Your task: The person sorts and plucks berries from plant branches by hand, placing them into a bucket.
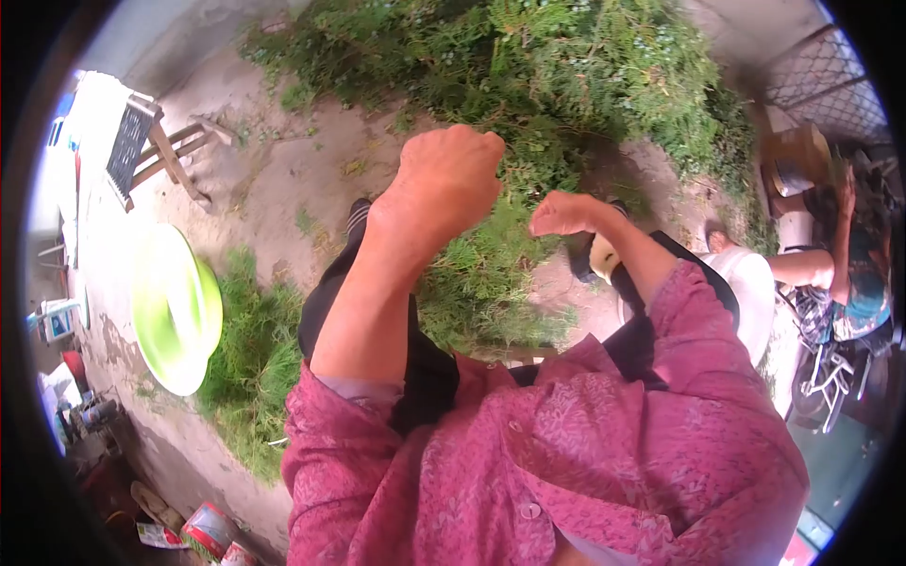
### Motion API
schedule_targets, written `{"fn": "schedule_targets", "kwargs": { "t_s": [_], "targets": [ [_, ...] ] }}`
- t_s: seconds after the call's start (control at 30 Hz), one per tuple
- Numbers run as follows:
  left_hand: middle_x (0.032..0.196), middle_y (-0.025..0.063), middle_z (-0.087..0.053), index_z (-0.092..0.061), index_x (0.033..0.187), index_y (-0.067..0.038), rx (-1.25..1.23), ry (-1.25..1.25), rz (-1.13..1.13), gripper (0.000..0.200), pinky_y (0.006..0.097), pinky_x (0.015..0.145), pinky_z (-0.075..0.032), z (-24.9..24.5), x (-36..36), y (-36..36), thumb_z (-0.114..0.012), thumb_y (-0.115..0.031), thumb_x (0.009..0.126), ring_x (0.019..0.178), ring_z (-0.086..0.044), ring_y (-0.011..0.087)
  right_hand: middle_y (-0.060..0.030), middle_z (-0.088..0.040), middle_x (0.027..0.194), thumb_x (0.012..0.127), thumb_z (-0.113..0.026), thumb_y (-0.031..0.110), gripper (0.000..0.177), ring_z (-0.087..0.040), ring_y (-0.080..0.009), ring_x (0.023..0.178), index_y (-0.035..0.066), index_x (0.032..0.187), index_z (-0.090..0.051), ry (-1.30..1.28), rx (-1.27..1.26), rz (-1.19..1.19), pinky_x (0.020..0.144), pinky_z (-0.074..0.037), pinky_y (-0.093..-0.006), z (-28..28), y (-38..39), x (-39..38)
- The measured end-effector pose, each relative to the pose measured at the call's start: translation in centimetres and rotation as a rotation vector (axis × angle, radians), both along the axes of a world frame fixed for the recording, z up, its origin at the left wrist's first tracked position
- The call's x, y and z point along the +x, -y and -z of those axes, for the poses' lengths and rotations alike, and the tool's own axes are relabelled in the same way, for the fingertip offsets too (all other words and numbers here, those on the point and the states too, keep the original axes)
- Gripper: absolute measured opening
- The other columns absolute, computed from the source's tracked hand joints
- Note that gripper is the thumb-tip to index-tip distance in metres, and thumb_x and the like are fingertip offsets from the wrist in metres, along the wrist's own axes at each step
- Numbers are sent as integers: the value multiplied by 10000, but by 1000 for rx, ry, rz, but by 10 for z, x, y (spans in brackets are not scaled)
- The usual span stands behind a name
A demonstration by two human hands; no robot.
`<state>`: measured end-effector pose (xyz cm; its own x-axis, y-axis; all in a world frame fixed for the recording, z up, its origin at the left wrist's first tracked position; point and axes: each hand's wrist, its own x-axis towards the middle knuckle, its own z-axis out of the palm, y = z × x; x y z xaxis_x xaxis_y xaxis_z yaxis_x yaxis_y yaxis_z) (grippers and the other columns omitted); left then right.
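My left hand [448, 179] is raised in front of me with its fingers curled into a fist, the back of the hand toward me. To its right and a little lower, my right hand [566, 215] is also closed, knuckles turned inward. The two hands are apart. Whatever either fist holds is hidden. Beneath and between them lie feathery green branches [491, 269], spread on the ground between my legs. A large pile of leafy green branches [566, 75] lies just beyond my hands.
A lime-green basin [203, 302] stands at left beside more cut greenery [250, 349]. Farther back is a wooden folding stool [165, 156]. A white tub [753, 307] is by my right knee. Another person [864, 274] sits at far right near a cardboard box [795, 156].
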<state>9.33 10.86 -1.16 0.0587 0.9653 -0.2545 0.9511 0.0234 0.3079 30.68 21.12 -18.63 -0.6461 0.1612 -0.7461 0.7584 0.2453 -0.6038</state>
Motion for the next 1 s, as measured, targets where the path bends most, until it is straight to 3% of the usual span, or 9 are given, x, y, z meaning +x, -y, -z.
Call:
{"fn": "schedule_targets", "kwargs": {
  "t_s": [0.17,0.2,0.23,0.33,0.4,0.53,0.63,0.93,1.0],
  "targets": [
    [897,189,-598,-573,1000,-38,292,335,257,335,401,743,-455,23,33,-10,-603,-217,718,870,-570,334,-2,-639,793,793,-641,288,269,-550,-62,701,24,844,-652,-50,86,195,635,-428,-201,-125,6,14],
    [897,189,-598,-573,1000,-38,304,335,273,335,401,743,-455,24,40,-13,-603,-217,718,870,-570,334,0,-633,781,797,-643,286,273,-542,-56,697,16,839,-647,-234,-101,256,637,-422,-193,-131,5,20],
    [890,180,-602,-569,991,-29,188,452,297,340,384,728,-454,21,47,-16,-603,-224,714,841,-571,327,2,-626,769,800,-645,284,278,-534,-50,693,9,835,-641,-421,-289,309,639,-417,-185,-139,4,25],
    [784,123,-616,-570,943,-6,52,617,310,300,321,633,-452,14,61,-22,-597,-227,742,695,-578,238,18,-609,736,832,-611,256,249,-489,-39,635,14,873,-648,-550,-268,381,616,-394,-197,-166,5,36],
    [679,70,-596,-583,890,-8,-282,894,119,231,268,533,-425,8,61,-27,-583,-212,782,587,-540,134,23,-608,778,815,-633,279,276,-506,-39,685,23,917,-639,-546,-292,397,637,-399,-189,-171,-1,44],
    [591,33,-568,-603,822,0,-248,1001,-39,188,228,447,-372,8,51,-31,-591,-180,771,484,-477,69,-5,-619,939,812,-633,279,348,-550,-59,759,17,1037,-589,-648,-269,571,675,-433,-192,-182,-7,43],
    [621,18,-556,-595,848,-29,-203,1031,-249,161,213,469,-357,6,47,-33,-574,-185,812,536,-481,67,-23,-632,895,787,-666,232,315,-581,-83,780,32,1020,-598,-693,75,849,715,-468,-215,-180,-28,52],
    [628,25,-541,-575,845,-10,-68,1313,-379,155,220,464,-352,21,57,-50,-567,-164,833,521,-476,91,-14,-590,835,802,-645,168,259,-519,-59,760,10,1000,-587,-701,237,719,676,-443,-207,-170,-14,30],
    [629,30,-533,-566,830,-13,-111,1379,-413,135,234,452,-358,22,60,-51,-563,-147,830,504,-467,102,-72,-620,863,776,-632,160,259,-564,-121,797,-1,975,-595,-720,307,676,720,-463,-259,-163,-18,28]
  ]
}}
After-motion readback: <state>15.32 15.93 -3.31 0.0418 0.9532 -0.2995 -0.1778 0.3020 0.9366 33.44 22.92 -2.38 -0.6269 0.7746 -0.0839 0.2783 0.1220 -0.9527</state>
